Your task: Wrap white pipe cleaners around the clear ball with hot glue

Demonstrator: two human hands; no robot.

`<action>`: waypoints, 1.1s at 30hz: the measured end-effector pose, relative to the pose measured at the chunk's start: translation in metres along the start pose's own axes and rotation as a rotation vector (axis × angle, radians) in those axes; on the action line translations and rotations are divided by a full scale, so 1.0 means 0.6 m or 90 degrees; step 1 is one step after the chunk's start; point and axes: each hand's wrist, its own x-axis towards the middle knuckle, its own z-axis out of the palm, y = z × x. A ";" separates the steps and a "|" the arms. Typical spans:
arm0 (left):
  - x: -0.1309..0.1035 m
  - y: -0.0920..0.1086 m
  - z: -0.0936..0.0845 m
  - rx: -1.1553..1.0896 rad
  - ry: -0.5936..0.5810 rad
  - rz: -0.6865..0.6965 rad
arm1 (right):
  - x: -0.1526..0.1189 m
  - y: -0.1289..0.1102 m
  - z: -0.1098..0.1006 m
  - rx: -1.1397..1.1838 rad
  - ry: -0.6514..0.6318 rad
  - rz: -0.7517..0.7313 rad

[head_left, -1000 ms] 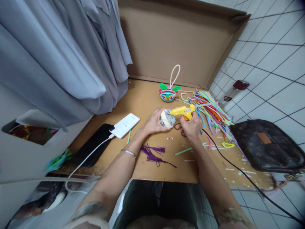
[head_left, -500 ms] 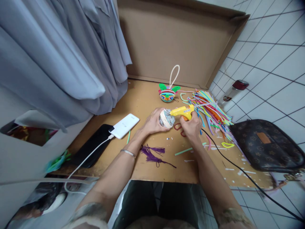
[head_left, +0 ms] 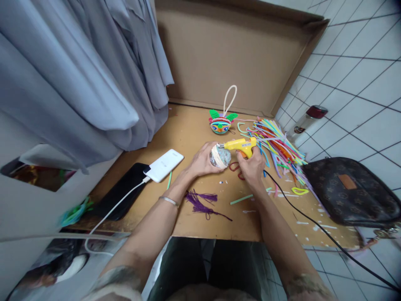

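Note:
My left hand [head_left: 203, 159] is closed around a round ball [head_left: 224, 155], mottled grey-blue with cream strips across it. A yellow glue gun [head_left: 241, 145] is gripped in my right hand [head_left: 253, 165], and its metal nozzle meets or nearly meets the ball's upper edge. Below my hands lie purple tassels [head_left: 200, 200] on the wooden table. A red bent pipe cleaner [head_left: 233, 167] rests beside my right hand, partly hidden by it. Farther back sits a finished-looking colourful animal-head ornament [head_left: 220, 124] with green ears and a white loop.
A heap of colourful pipe cleaners [head_left: 278, 144] lies at the right, near a dark patterned bag [head_left: 354, 188] and a red-capped bottle [head_left: 308, 121]. The glue gun's black cord [head_left: 300, 215] runs off right. At left are a white power bank [head_left: 164, 165] and a black phone-like slab [head_left: 125, 196].
The glue gun's nozzle has shifted slightly up along the ball, toward its top edge. Both hands keep their holds.

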 end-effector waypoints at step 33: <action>-0.003 -0.007 0.002 -0.055 0.021 -0.006 | 0.000 0.000 -0.002 -0.014 -0.004 0.019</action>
